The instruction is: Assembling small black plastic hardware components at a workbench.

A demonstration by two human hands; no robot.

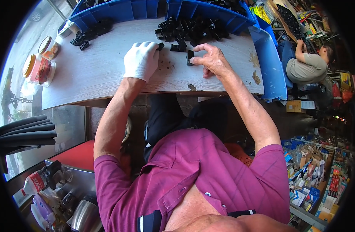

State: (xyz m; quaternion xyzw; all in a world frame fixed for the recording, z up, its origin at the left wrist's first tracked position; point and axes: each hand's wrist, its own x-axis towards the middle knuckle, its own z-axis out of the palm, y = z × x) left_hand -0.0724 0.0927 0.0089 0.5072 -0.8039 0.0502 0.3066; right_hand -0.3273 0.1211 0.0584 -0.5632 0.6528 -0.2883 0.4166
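One small black part (161, 46) pokes from the curled fingers of the left hand (142, 60), which wears a white knit glove (135, 69). On the bare right hand (212, 62), forefinger and thumb stand apart, the thumb tip against a black block (190, 58) between the two hands; whether it grips, I cannot tell. Just beyond lies another block (178, 47), then a jumbled heap (189, 29) of angular black pieces. Pale wood grain, chipped in spots, covers the tabletop (100, 62). Behind, blue plastic bins (119, 15) hold more black pieces.
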